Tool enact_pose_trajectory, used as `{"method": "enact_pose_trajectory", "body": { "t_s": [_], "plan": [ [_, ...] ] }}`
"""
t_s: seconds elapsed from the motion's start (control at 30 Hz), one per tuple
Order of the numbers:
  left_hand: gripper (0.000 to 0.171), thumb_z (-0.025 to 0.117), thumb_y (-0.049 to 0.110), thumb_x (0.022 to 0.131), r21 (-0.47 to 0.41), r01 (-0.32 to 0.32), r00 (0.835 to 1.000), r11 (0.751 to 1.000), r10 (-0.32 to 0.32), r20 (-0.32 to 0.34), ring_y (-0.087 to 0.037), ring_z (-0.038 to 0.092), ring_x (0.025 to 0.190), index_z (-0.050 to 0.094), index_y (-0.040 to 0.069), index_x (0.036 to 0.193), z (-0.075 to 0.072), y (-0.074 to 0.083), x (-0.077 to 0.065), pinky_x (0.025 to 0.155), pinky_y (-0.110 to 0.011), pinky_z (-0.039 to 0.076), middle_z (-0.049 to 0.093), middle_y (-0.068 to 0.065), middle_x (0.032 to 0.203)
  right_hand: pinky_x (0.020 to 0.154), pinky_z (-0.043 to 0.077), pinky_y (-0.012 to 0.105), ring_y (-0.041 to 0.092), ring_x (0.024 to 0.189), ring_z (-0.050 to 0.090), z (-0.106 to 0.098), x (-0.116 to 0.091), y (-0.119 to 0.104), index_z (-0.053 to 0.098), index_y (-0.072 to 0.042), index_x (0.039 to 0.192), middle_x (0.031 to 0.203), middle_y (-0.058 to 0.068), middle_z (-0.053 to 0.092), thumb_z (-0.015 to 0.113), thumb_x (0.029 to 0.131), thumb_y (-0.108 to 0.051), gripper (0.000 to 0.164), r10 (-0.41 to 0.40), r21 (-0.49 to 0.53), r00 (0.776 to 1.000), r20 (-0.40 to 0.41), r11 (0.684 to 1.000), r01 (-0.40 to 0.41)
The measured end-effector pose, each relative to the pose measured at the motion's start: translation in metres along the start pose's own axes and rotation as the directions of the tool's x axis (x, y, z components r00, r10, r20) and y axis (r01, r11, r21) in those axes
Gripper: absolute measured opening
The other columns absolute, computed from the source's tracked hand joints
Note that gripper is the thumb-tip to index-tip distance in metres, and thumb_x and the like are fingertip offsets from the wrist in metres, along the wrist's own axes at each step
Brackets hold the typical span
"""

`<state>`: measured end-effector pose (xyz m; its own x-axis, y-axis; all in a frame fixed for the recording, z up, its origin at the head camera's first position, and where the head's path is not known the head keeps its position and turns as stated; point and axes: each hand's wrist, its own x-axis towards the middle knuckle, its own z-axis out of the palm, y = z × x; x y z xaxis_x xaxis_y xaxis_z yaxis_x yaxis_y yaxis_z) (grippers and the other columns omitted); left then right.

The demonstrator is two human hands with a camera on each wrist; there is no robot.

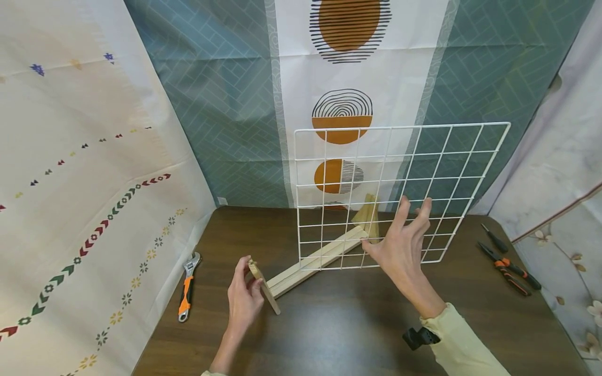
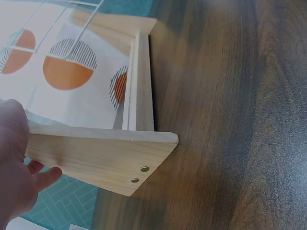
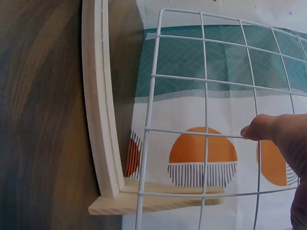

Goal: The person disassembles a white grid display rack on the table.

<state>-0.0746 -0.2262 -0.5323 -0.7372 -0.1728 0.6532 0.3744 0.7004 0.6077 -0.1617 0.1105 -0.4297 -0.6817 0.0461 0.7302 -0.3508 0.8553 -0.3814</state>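
Observation:
A pale wooden stand has a grooved crossbar (image 1: 317, 258) running between two upright end boards. My left hand (image 1: 244, 297) grips the near-left end board (image 1: 265, 290), fingers on one face and thumb on the other. In the left wrist view two screw heads (image 2: 145, 169) show on that board's outer side. My right hand (image 1: 402, 250) holds a white wire grid panel (image 1: 402, 127) upright, its thumb (image 3: 261, 127) against a wire. The panel's lower edge overlaps the crossbar in the head view. Behind the grid stands the far end board (image 1: 371, 214).
An orange-handled adjustable wrench (image 1: 187, 292) lies at the table's left edge. On the right lie orange-and-black pliers (image 1: 510, 269) and a dark screwdriver (image 1: 496, 240). A patterned curtain (image 1: 235, 104) hangs behind the brown table (image 1: 329, 324).

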Motion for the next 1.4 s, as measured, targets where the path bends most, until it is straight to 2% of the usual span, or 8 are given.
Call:
{"method": "enact_pose_trajectory", "body": {
  "t_s": [0.3,0.5,0.83,1.17,1.4],
  "plan": [
    [0.073,0.068,-0.029,0.069,-0.049,0.006,1.000,0.999,-0.007,-0.022,-0.036,0.065,0.101,0.048,-0.004,0.135,0.0000,0.0001,-0.0031,0.073,-0.043,0.057,0.061,-0.021,0.112,0.090,0.040,0.068,0.058,0.122,0.028,0.0016,-0.0027,0.0047,0.023,0.002,0.148,0.155,0.033,-0.005,0.102,0.043,-0.028,0.135,0.015,0.000,1.000,0.009,1.000,-0.015],
    [0.072,0.070,-0.027,0.069,-0.028,0.007,0.999,1.000,-0.008,-0.036,-0.037,0.065,0.100,0.048,-0.004,0.134,-0.0007,0.0024,-0.0036,0.074,-0.042,0.056,0.061,-0.022,0.110,0.090,0.041,0.067,0.058,0.122,0.029,0.0027,-0.0021,0.0066,0.024,0.003,0.147,0.155,0.035,-0.004,0.102,0.042,-0.029,0.135,0.007,-0.005,1.000,-0.003,1.000,-0.007],
    [0.071,0.074,-0.024,0.070,-0.005,-0.014,0.997,1.000,0.014,-0.076,-0.040,0.065,0.101,0.049,-0.007,0.133,-0.0006,0.0048,-0.0051,0.072,-0.047,0.056,0.060,-0.022,0.109,0.088,0.041,0.069,0.059,0.120,0.030,0.0032,-0.0020,0.0068,0.023,0.001,0.148,0.155,0.032,-0.006,0.102,0.043,-0.028,0.134,0.026,0.000,1.000,0.013,1.000,-0.026],
    [0.071,0.075,-0.022,0.070,0.028,0.003,0.995,1.000,0.000,-0.099,-0.039,0.066,0.100,0.049,-0.005,0.134,-0.0018,0.0071,-0.0087,0.070,-0.052,0.056,0.061,-0.023,0.110,0.088,0.041,0.069,0.059,0.122,0.029,0.0041,-0.0033,0.0072,0.022,0.001,0.148,0.156,0.031,-0.007,0.102,0.043,-0.028,0.135,0.036,0.007,0.999,0.022,0.999,-0.037],
    [0.069,0.076,-0.020,0.071,0.042,0.010,0.994,0.999,-0.005,-0.112,-0.040,0.066,0.099,0.049,-0.005,0.133,-0.0021,0.0086,-0.0100,0.070,-0.052,0.056,0.061,-0.024,0.109,0.090,0.041,0.068,0.060,0.121,0.028,0.0040,-0.0038,0.0081,0.021,0.002,0.148,0.155,0.034,-0.007,0.101,0.047,-0.031,0.134,0.025,-0.006,0.999,0.041,1.000,-0.025]
  ]
}}
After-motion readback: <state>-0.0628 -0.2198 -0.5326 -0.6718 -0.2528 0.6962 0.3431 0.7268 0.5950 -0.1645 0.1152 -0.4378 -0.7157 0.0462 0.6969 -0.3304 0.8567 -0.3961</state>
